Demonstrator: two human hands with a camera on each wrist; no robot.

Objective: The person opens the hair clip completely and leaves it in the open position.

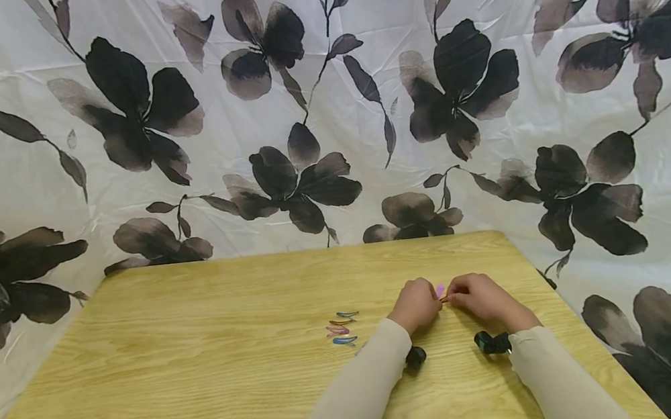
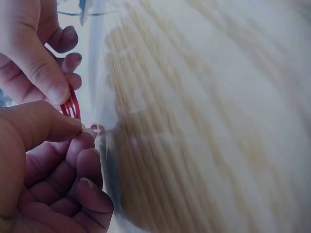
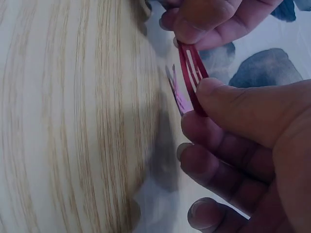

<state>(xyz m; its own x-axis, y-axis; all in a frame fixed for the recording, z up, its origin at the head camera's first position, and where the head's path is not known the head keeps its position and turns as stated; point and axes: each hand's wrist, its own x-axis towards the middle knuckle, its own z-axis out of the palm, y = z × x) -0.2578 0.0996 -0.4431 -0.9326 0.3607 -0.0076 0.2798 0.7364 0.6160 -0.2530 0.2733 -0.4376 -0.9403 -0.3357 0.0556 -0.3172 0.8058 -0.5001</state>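
Between the two hands, above the wooden table, is a red snap hair clip (image 3: 186, 80) with slots along its middle. My left hand (image 1: 415, 304) pinches one end of it between thumb and finger. The other end is pinched by the thumb and forefinger of my right hand (image 1: 483, 298), its remaining fingers loosely curled below in the right wrist view. Just beyond the fingers in the head view lies a pink hair clip (image 1: 439, 290), partly hidden by the left hand. It shows behind the red clip in the right wrist view.
Left of the hands, a short column of several hair clips lies on the table (image 1: 204, 357): a blue one (image 1: 345, 340), a pink one (image 1: 338, 331) and others. A floral cloth (image 1: 364, 126) hangs behind the table's far edge. Black wrist cameras (image 1: 492, 343) sit below the hands.
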